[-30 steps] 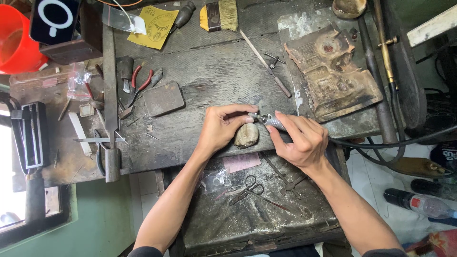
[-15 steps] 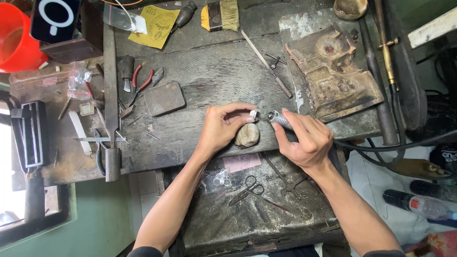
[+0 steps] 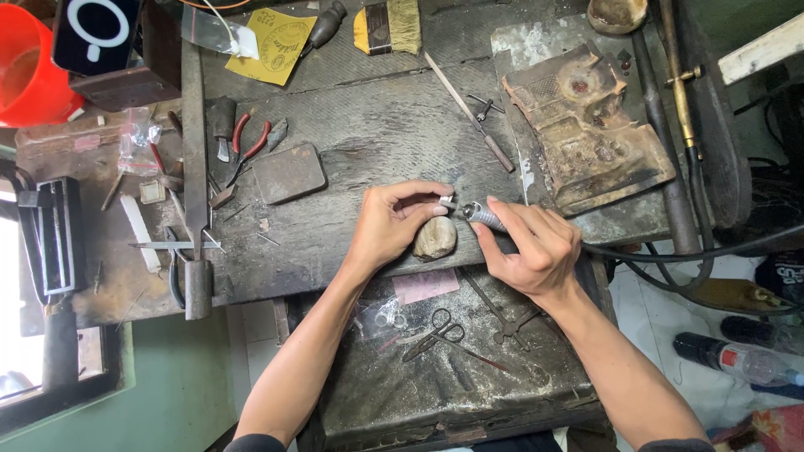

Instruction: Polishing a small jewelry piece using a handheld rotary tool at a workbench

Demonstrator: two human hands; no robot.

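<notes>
My left hand (image 3: 392,224) pinches a small pale ring-like piece (image 3: 446,202) between thumb and fingertips, just above a rounded wooden bench peg (image 3: 435,238). My right hand (image 3: 534,247) grips a metal rotary handpiece (image 3: 481,214) whose black flexible cable (image 3: 670,251) runs off to the right. The tool's tip points left and meets the small piece. Both hands rest at the front edge of a dark, worn workbench (image 3: 368,134).
Red-handled pliers (image 3: 247,142), a dark flat block (image 3: 289,173), a thin file (image 3: 469,109), a brush (image 3: 387,15) and yellow sandpaper (image 3: 280,42) lie on the bench. A charred soldering block (image 3: 586,134) sits right. The lower tray (image 3: 469,377) holds scissors (image 3: 431,333). An orange bucket (image 3: 29,71) stands far left.
The handpiece tip and the small piece stay together; my right hand has shifted slightly along the bench edge. Everything else is still.
</notes>
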